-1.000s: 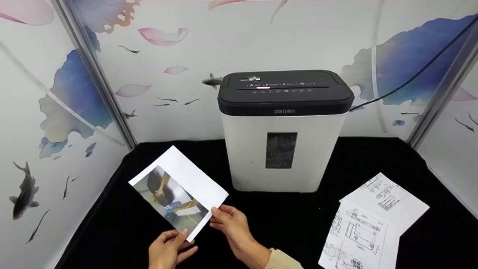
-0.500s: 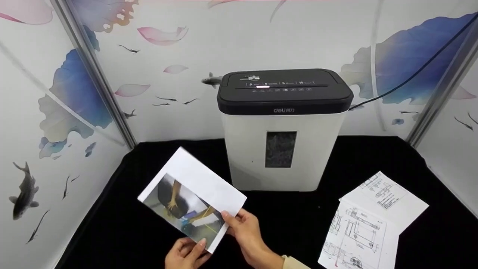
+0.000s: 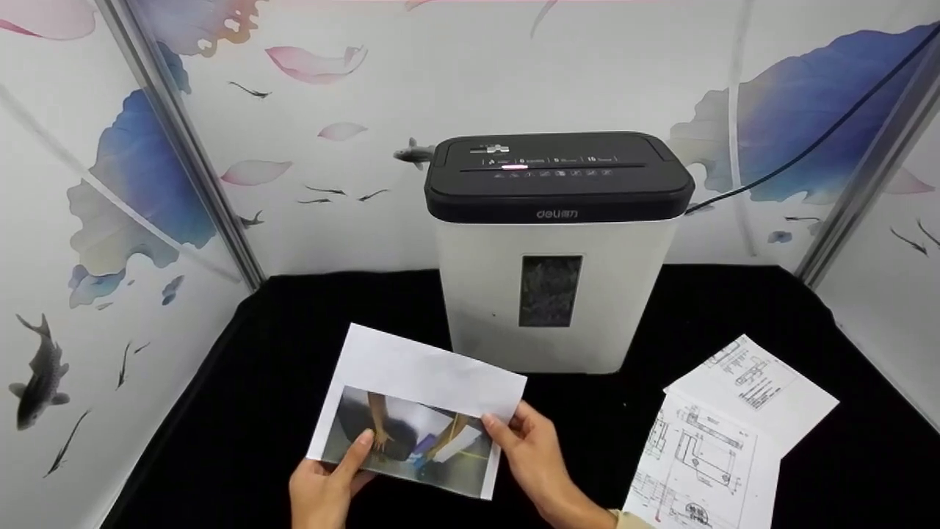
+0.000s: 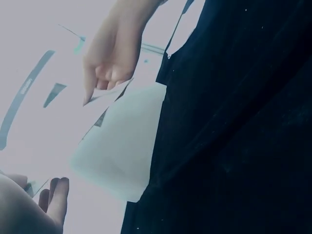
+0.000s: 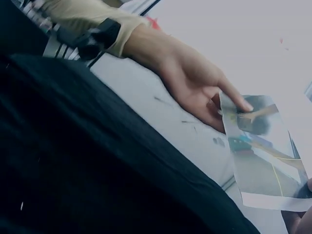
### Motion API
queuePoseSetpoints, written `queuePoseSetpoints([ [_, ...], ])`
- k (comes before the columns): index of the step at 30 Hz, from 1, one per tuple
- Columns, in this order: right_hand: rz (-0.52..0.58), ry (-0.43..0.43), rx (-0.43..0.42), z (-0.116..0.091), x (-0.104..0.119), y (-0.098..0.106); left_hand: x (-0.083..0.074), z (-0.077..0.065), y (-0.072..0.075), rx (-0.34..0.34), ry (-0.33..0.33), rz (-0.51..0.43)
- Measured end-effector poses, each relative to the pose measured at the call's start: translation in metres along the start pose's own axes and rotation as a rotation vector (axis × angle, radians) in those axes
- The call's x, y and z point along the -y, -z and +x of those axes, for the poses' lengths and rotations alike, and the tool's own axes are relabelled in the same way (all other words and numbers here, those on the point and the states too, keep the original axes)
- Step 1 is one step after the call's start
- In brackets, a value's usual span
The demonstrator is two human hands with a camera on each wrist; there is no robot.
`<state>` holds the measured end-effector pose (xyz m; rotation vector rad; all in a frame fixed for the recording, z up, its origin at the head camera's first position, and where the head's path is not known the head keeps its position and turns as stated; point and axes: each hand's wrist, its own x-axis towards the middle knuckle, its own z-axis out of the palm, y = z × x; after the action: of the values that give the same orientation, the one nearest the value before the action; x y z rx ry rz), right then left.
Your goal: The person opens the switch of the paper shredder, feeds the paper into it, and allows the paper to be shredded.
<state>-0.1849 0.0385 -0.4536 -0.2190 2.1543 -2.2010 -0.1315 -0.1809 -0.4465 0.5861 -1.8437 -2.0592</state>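
white walls bear pink petals, blue leaves and grey fish. metal posts line two corners; black cloth spreads below.

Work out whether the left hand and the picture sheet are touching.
Touching. The head view shows the left hand gripping the picture sheet near its lower left corner, the thumb lying over its printed face.

White sheet, colour photo printed, held aslant
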Motion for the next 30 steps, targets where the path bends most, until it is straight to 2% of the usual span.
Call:
queuePoseSetpoints([
  [3, -0.029, 0.026, 0.006, -0.003, 0.002, 0.009, -0.017, -0.006, -0.001, -0.005, -0.014, 0.04],
  [6, -0.049, 0.064, 0.011, -0.005, 0.005, 0.018, -0.025, -0.007, 0.0, 0.005, -0.057, 0.095],
  [12, -0.102, 0.146, 0.036, -0.008, 0.008, 0.038, -0.029, -0.01, -0.001, 0.032, -0.273, 0.274],
  [14, -0.121, 0.157, 0.038, -0.008, 0.011, 0.044, -0.03, -0.012, -0.003, 0.081, -0.315, 0.288],
  [16, -0.141, 0.164, 0.036, -0.009, 0.014, 0.05, -0.032, -0.014, -0.005, 0.126, -0.316, 0.292],
  [20, -0.194, 0.168, 0.023, -0.01, 0.021, 0.061, -0.036, -0.018, -0.008, 0.206, -0.27, 0.311],
  [23, -0.241, 0.181, -0.001, -0.011, 0.027, 0.069, -0.039, -0.019, -0.011, 0.25, -0.233, 0.318],
  [30, -0.297, 0.222, -0.038, -0.009, 0.033, 0.087, -0.042, -0.018, -0.021, 0.333, -0.195, 0.31],
])
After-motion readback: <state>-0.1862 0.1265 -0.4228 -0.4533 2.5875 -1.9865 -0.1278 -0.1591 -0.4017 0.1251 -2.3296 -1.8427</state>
